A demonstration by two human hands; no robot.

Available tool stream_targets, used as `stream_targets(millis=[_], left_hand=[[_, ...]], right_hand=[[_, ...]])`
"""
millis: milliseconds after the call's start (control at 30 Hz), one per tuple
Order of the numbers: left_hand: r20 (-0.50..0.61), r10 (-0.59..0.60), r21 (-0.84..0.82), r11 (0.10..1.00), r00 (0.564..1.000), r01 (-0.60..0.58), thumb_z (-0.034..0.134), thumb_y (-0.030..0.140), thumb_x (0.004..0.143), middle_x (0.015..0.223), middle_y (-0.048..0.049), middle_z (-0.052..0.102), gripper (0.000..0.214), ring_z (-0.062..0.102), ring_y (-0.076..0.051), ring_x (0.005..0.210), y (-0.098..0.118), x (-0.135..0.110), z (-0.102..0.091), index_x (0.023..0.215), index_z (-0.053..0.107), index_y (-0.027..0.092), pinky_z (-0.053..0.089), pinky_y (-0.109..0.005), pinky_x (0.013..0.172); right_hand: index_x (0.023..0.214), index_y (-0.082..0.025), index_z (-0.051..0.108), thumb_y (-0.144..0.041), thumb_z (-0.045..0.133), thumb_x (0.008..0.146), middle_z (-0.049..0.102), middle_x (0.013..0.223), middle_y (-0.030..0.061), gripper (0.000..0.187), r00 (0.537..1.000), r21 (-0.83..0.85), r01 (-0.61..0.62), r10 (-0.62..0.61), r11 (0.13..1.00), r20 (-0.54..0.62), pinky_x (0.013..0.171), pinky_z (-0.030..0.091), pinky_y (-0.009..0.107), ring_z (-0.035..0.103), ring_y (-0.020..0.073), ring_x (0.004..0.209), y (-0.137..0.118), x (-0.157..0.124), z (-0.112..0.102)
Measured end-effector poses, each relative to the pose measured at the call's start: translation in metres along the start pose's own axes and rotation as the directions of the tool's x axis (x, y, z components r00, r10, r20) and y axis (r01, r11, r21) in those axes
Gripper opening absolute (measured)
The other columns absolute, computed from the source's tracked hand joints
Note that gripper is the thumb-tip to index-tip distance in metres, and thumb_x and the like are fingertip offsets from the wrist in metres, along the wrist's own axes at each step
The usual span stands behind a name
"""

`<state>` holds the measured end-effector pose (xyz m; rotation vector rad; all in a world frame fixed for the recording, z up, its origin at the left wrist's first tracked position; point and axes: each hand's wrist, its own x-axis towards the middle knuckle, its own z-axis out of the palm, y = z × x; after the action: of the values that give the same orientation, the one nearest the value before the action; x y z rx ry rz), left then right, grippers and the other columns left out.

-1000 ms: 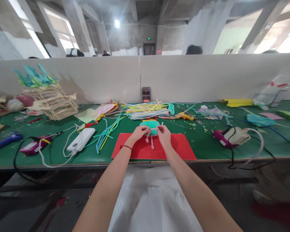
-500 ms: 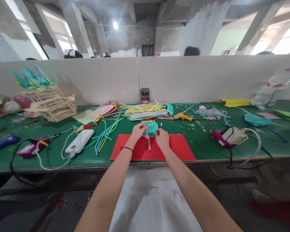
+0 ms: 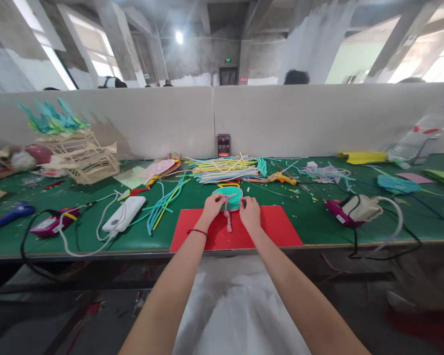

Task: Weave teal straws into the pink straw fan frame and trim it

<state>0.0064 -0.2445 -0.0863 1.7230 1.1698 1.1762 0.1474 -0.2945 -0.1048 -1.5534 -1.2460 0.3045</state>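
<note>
A round teal disc (image 3: 232,195) of coiled pipe cleaner rests at the far edge of a red sheet (image 3: 274,226) on the green table (image 3: 311,227). Pink pipe cleaners (image 3: 228,217) hang from the disc toward me. My left hand (image 3: 211,209) pinches the pink strands at the disc's left side. On the right side, my right hand (image 3: 250,213) grips them with closed fingers. A red string circles my left wrist.
A pile of coloured pipe cleaners (image 3: 222,170) and a yellow glue gun (image 3: 281,178) lie behind the disc. A white power bank (image 3: 124,214) with cables sits left, a wooden stick model (image 3: 77,153) far left, a purple glue gun (image 3: 340,209) right. A white partition (image 3: 281,118) backs the table.
My hands have shifted slightly around the pink strands: the two separate strands are now drawn together into one twisted strand below the disc. The disc stays in place.
</note>
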Motion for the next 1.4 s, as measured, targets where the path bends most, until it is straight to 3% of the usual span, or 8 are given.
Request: stream_targets(millis=[100,200,367,567,767,1033,1400], left_hand=[[0.017,0.007,-0.003,1.0,1.0,-0.007,0.056,0.03,0.072,0.073,-0.0037,0.068,0.017,0.061,-0.018,0.075,-0.002,-0.005,0.001,0.065,0.063,0.017,0.048,-0.029,0.073],[0.05,0.014,-0.014,1.0,0.999,-0.013,0.056,0.033,0.072,0.073,-0.0041,0.068,0.019,0.062,-0.018,0.073,-0.001,-0.007,0.001,0.067,0.064,0.016,0.049,-0.029,0.07],[0.092,0.031,-0.025,0.999,0.995,-0.029,0.058,0.04,0.071,0.072,-0.0038,0.068,0.026,0.061,-0.019,0.072,0.002,-0.008,-0.001,0.067,0.064,0.016,0.049,-0.029,0.071],[0.125,0.031,-0.034,0.999,0.992,-0.027,0.059,0.045,0.069,0.072,-0.0034,0.069,0.029,0.061,-0.019,0.073,0.002,-0.008,-0.001,0.067,0.065,0.016,0.048,-0.029,0.07],[0.117,0.042,-0.055,0.998,0.992,-0.035,0.059,0.047,0.07,0.078,-0.0047,0.069,0.032,0.061,-0.019,0.077,0.002,-0.009,-0.002,0.072,0.066,0.016,0.048,-0.03,0.074],[0.102,0.035,-0.069,0.997,0.994,-0.028,0.059,0.048,0.07,0.077,-0.004,0.067,0.033,0.06,-0.018,0.074,0.0,-0.009,-0.004,0.072,0.065,0.015,0.048,-0.028,0.071],[0.126,0.035,-0.038,0.999,0.991,-0.031,0.059,0.049,0.07,0.075,-0.0042,0.068,0.035,0.06,-0.018,0.074,0.008,-0.012,-0.004,0.069,0.065,0.015,0.048,-0.028,0.07]], right_hand=[[0.091,-0.018,0.057,-0.037,0.039,0.085,0.06,0.097,0.011,0.027,0.999,0.192,-0.022,0.027,0.981,-0.022,0.083,0.04,0.036,0.053,0.0222,0.095,0.0,0.006,-0.004],[0.087,-0.017,0.059,-0.051,0.036,0.084,0.062,0.075,0.006,0.041,0.995,0.391,-0.088,0.064,0.916,0.073,0.071,0.047,0.034,0.059,0.0197,0.074,-0.001,0.01,-0.005],[0.071,-0.018,0.062,-0.06,0.057,0.068,0.062,0.061,0.0016,0.043,0.963,0.613,-0.238,0.098,0.753,0.252,0.065,0.051,0.033,0.061,0.0167,0.062,-0.005,0.009,-0.002],[0.07,-0.019,0.064,-0.057,0.068,0.06,0.064,0.06,0.0006,0.04,0.916,0.728,-0.379,0.121,0.571,0.382,0.063,0.053,0.03,0.062,0.014,0.059,-0.009,0.009,-0.004],[0.068,-0.017,0.066,-0.049,0.075,0.057,0.067,0.064,0.0043,0.035,0.87,0.729,-0.47,0.122,0.498,0.478,0.062,0.055,0.031,0.064,0.0158,0.06,-0.008,0.009,-0.008],[0.083,-0.02,0.065,-0.041,0.078,0.053,0.067,0.066,-0.0014,0.039,0.884,0.716,-0.428,0.09,0.552,0.459,0.069,0.053,0.031,0.063,0.0129,0.064,-0.009,0.005,-0.008],[0.07,-0.018,0.067,-0.042,0.069,0.062,0.067,0.069,0.001,0.026,0.966,0.499,-0.125,-0.01,0.858,0.26,0.067,0.046,0.029,0.059,0.0158,0.068,-0.001,0.005,-0.006]])
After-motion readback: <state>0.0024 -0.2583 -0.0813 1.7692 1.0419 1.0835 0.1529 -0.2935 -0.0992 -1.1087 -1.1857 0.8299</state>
